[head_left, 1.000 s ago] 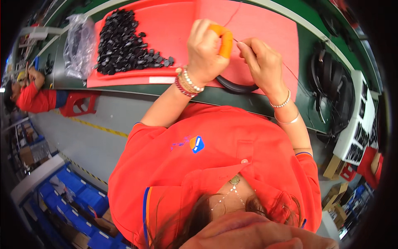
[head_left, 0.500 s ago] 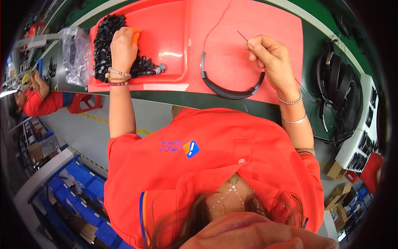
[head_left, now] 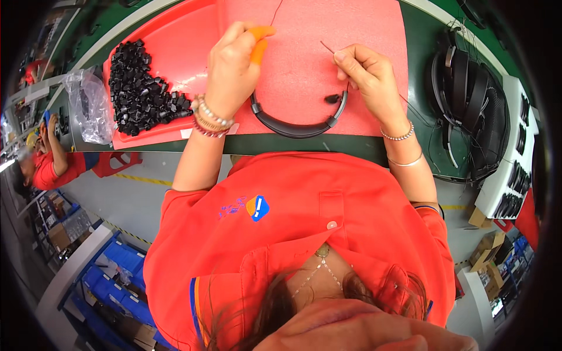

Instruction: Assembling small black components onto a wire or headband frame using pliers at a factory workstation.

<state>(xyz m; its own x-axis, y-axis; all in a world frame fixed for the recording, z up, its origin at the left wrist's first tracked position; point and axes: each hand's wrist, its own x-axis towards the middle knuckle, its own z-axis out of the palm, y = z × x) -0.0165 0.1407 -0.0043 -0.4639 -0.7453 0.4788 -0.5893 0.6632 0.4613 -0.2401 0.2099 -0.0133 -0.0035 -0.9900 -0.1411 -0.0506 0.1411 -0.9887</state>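
Observation:
My right hand pinches a thin dark wire near its tip. Below it curves a black headphone headband, lying on the red foam mat. A small black piece shows by the headband's right end. Over the band's left end is my left hand, with orange covers on two fingertips bent toward each other. Whatever lies between those fingertips, if anything, is too small to make out. Another thin wire runs up the mat from beside them.
To the left, a red tray holds a heap of small black parts. Beside it lies a clear plastic bag. More headbands with loose wires lie at right, near a white rack of black pieces. Another person sits far left.
My left hand has moved right, from the heap in the tray to above the headband's left end. My right hand still pinches the wire. The whole workbench view has shifted slightly left.

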